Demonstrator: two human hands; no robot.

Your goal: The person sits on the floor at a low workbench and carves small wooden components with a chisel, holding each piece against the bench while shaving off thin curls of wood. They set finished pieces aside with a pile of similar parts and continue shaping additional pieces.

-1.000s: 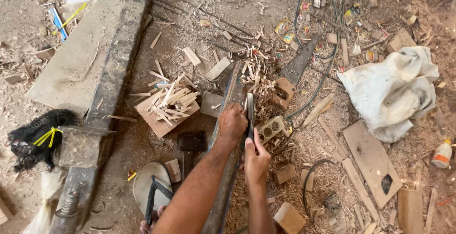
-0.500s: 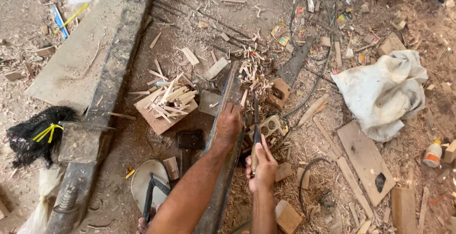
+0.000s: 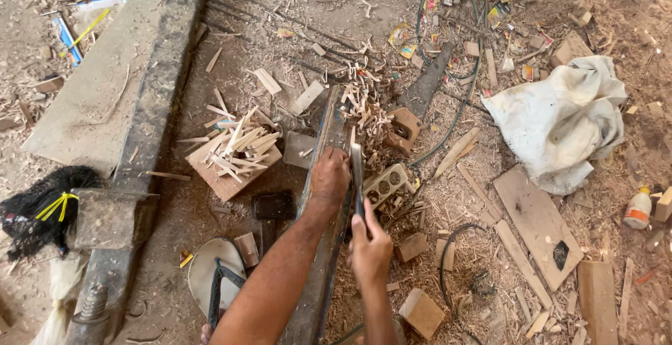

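Scanning from the left, we saw a black mesh bundle point(image 3: 38, 208) with a yellow tie, then a long dark steel beam point(image 3: 150, 117) running up the floor. Beside it sat a wooden block point(image 3: 225, 170) heaped with pale split sticks point(image 3: 234, 142), and below, a sandal point(image 3: 213, 275). Nothing blocked our hands. Our left hand point(image 3: 329, 175) lay knuckles up, fingers curled closed over the top of the long wooden plank point(image 3: 323, 247). Our right hand point(image 3: 369, 245) was wrapped tight around the handle of a blade point(image 3: 357, 170) standing upright against the plank's right edge. Curled shavings point(image 3: 364, 110) lay just past the blade, a white socket strip point(image 3: 383, 185) just right, a crumpled white cloth point(image 3: 560, 124) farther right. Against half a second earlier, our hands had kept nearly the same place.
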